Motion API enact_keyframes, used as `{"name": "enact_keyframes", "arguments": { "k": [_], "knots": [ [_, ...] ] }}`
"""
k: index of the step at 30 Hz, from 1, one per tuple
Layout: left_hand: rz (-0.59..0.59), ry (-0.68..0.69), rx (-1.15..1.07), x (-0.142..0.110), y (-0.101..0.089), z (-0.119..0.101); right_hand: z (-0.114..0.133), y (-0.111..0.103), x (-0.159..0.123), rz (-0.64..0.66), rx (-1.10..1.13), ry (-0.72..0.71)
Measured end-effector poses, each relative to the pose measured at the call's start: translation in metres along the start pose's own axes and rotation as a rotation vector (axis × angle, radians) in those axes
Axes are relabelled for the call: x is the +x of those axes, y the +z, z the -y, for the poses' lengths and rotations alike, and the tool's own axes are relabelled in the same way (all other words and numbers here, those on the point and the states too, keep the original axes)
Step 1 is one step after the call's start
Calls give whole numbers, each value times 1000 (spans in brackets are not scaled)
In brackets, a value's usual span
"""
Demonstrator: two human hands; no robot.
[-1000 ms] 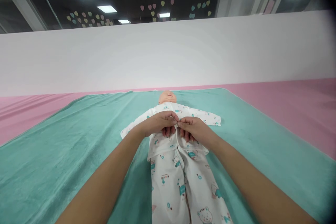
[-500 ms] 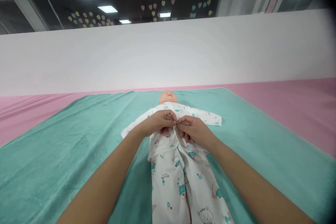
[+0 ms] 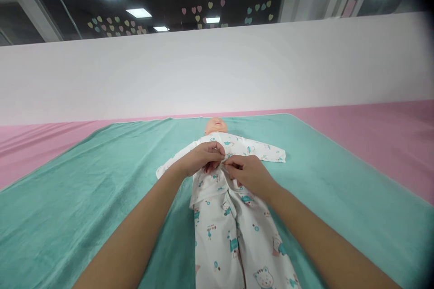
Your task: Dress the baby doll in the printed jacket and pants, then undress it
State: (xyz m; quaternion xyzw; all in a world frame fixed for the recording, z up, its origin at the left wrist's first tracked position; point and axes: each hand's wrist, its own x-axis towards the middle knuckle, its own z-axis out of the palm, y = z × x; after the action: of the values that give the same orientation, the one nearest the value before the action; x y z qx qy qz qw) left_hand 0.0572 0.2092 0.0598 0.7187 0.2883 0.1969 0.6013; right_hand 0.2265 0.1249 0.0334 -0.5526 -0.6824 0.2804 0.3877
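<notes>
A baby doll (image 3: 216,125) lies on its back, its head at the far end. It wears a white printed top (image 3: 209,186) with long sleeves spread out to both sides, and matching white pants (image 3: 217,244) whose legs stretch toward me. Over the middle of the chest, my left hand (image 3: 206,157) pinches the front edge of the top. Close beside it, slightly lower, my right hand (image 3: 247,170) has its fingers pinched on the same front opening. The fingers hide the exact spot, and any fastener there is too small to make out.
Under the doll spreads a teal blanket (image 3: 101,198) with soft wrinkles. A pink covering (image 3: 379,140) shows past its edges. Behind stands a low white wall (image 3: 210,72), with dark glass above it bearing heart-shaped stickers (image 3: 198,9).
My right hand has shifted slightly down and to the left, its fingers closing more tightly together. My left hand stays nearly in place on the top.
</notes>
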Motion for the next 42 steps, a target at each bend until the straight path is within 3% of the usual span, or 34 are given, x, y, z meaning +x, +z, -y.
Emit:
{"name": "enact_keyframes", "arguments": {
  "k": [11, 15, 27, 42],
  "knots": [
    [-9, 4, -29, 2, -1, 4, -3, 9, -3, -119, -556, -359],
    [-14, 6, -29, 1, -1, 4, -5, 13, -4, -171, -658, -405],
    [-14, -2, -35, 0, 0, 1, -4, 17, -5, -269, -412, -283],
    [18, 29, -41, 1, -3, 4, -1, 13, -5, -194, -357, -278]
  ]
}}
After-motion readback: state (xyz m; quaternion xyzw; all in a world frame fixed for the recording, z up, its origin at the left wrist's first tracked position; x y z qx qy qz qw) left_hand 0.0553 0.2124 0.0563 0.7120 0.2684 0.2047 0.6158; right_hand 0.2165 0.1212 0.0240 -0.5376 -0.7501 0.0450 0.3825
